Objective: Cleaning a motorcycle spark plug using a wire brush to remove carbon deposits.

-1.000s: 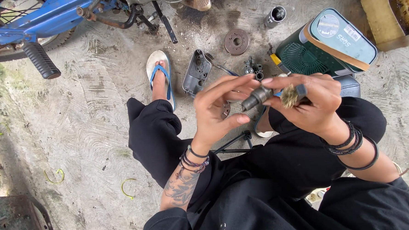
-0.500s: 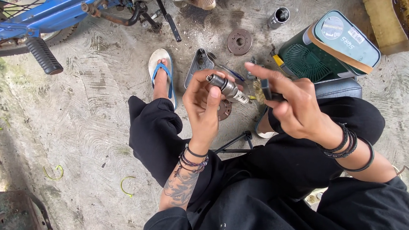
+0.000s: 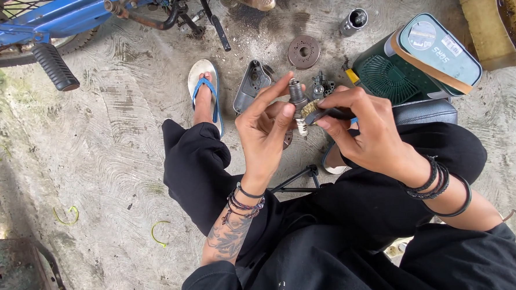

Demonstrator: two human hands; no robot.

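Far left: I see a blue motorbike frame (image 3: 61,14) along the top edge, its black rubber footpeg (image 3: 54,66) pointing down onto the concrete floor (image 3: 95,140); yellow-green wire scraps (image 3: 160,233) lie on the floor lower down.
Foot: a white and blue sandal (image 3: 204,89) on the person's foot, just left of a grey metal cover (image 3: 251,84).
Left hand: my left hand (image 3: 266,127) has its grip closed on the spark plug (image 3: 297,105), thumb and fingertips pinching it about the middle.
Spark plug: held in the air above the lap, long axis close to upright, metal end up, white ribbed end down.
Key relation: the plug sits directly left of the right hand and touching its tool (both hands are about equally close, the left already carrying it).
Right hand: my right hand (image 3: 364,129) has its grip narrow, pinched on a small wire brush (image 3: 317,112) whose bristles press against the plug's right side.
Behind the hands: a round brown disc (image 3: 304,51), a small engine part (image 3: 320,87) and a dark cylinder (image 3: 354,20) on the floor, none between the hands.
Right: a green tin with a lid (image 3: 434,53) resting by the knee, well clear of the brush.
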